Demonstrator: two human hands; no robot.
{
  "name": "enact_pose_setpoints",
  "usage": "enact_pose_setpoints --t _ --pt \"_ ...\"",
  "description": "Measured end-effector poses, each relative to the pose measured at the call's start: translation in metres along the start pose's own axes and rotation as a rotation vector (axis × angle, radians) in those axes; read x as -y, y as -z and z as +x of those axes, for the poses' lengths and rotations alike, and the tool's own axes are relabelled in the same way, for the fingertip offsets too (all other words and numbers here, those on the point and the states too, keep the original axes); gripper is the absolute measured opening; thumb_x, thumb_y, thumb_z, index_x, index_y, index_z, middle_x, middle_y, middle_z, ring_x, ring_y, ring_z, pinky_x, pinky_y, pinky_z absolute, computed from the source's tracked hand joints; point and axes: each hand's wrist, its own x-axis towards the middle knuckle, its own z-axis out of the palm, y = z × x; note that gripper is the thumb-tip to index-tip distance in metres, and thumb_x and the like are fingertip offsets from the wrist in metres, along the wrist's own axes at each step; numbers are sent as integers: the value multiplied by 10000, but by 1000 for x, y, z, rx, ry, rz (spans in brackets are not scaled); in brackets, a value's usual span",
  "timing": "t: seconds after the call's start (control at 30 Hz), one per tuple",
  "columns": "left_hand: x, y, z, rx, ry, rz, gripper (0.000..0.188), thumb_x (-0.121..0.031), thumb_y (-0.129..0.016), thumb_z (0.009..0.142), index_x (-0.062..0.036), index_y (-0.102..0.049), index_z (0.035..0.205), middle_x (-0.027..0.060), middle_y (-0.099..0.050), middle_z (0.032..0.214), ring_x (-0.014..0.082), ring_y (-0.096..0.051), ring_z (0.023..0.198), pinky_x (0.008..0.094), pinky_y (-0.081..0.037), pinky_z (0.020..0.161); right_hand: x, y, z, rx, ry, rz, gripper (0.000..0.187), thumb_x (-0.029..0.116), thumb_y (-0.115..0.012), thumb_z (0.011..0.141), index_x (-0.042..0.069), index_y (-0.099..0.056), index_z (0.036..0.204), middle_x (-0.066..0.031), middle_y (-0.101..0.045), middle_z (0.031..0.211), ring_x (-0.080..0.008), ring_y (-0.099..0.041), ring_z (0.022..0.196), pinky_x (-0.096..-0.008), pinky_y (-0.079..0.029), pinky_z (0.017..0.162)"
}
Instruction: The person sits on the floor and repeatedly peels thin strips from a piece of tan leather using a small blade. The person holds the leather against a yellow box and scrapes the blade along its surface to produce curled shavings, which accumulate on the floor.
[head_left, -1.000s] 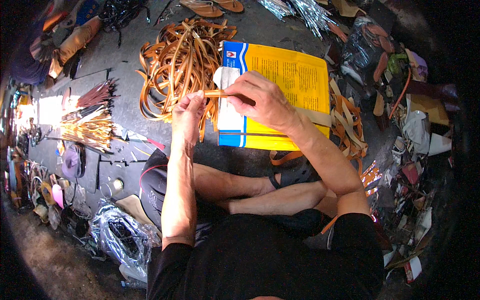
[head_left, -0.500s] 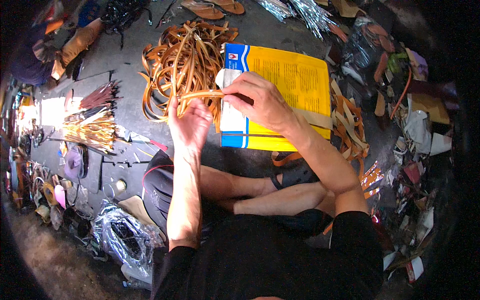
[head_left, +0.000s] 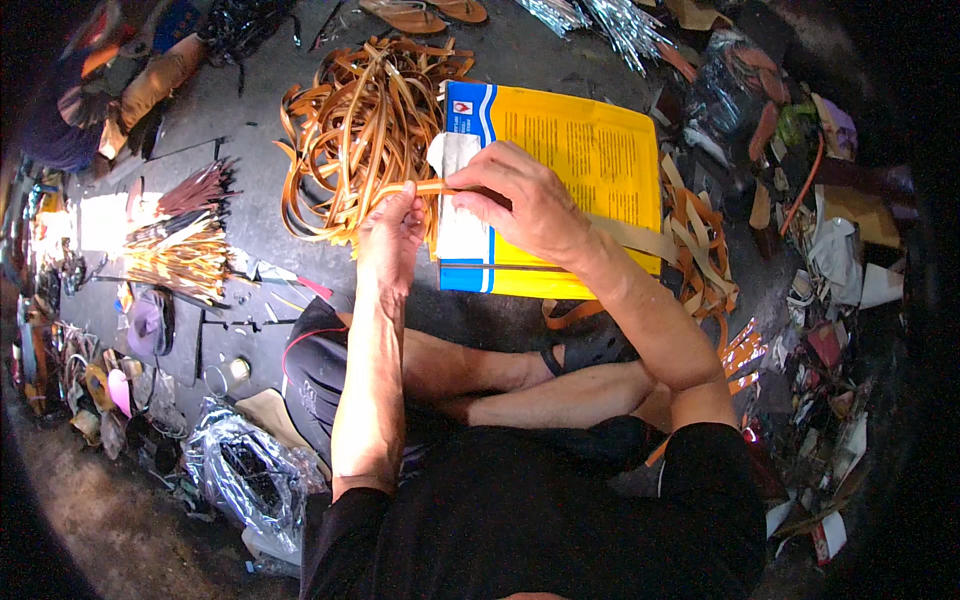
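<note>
Narrow tan strip (head_left: 432,186) here, pinched in the grip of left hand (head_left: 390,236) and right hand (head_left: 532,200); scraps (head_left: 880,286) litter the dark floor (head_left: 255,125).

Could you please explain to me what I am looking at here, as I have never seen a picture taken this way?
Gladly. There is no machine: a person sits on the floor working with two bare hands. A wide fisheye camera on the person's head looks down, so edges bend and the forearms enter from below.

The right hand pinches a narrow tan strip. The left hand's fingertips are at the strip too, though whether they grip it is hard to tell. Beyond the left hand lies a tangled pile of similar strips. Under the right hand is a flat-faced yellow, blue and white object. Further left lie bundles of thin strips.
</note>
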Motion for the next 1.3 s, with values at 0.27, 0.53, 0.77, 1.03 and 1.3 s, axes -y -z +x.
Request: enact_pose_setpoints --t 0.27,0.53,0.77,1.03,1.3 --pt "-1 37 31 -81 -21 -13 88 -136 -687 882 -65 -638 865 -7 -616 779 66 -574 719 180 -439 624 1 2 -3 8 -1 -27 116 109 -698 805 35 -662 887 -91 -599 853 -278 -602 831 -371 -500 733" --pt "-20 58 50 -104 71 -384 284 -342 -666 891 -64 -610 881 32 -586 731 109 -558 693 257 -442 636 1 -2 1 -11 41 -38 125 108 -707 796 33 -657 881 -90 -602 860 -283 -601 832 -374 -501 744" --pt "-2 -21 -20 29 -116 269 191 -243 -655 924 -74 -638 835 -28 -615 735 42 -498 632 189 -357 575 1 -4 4 -27 72 -24 130 91 -710 787 26 -638 874 -99 -591 864 -289 -596 837 -378 -499 737" --pt "-8 6 3 -11 -47 132 98 -150 -687 894 -65 -647 868 3 -630 746 75 -558 653 180 -411 586 -3 0 -2 -3 54 -38 129 83 -723 772 38 -639 859 -92 -595 848 -285 -600 815 -377 -503 719" --pt "-17 55 35 -67 -35 203 143 -232 -666 905 -98 -628 869 -19 -599 757 68 -548 710 212 -408 623 -3 3 -3 2 49 -53 113 79 -709 779 37 -633 851 -89 -595 848 -281 -599 822 -378 -502 728"
